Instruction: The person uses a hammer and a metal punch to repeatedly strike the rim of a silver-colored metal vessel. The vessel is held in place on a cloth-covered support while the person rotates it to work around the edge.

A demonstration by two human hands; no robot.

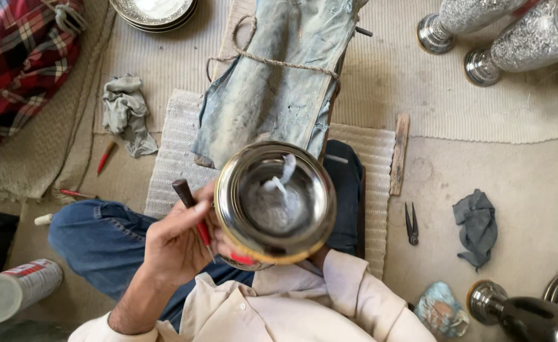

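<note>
A shiny metal bowl with a brass-coloured rim is held up over my lap, its polished inside facing me. My left hand grips a slim tool with a dark wooden handle and a red shaft. The tool's tip points down at the bowl's near left rim. My right hand reaches under the bowl from the right and is almost wholly hidden behind it. Only the wrist and the cream sleeve show.
A cloth-wrapped block bound with rope lies ahead on a woven mat. Grey rags, pincers, a wooden stick and red tools lie around. Embossed silver vases, stacked plates and a spray can stand nearby.
</note>
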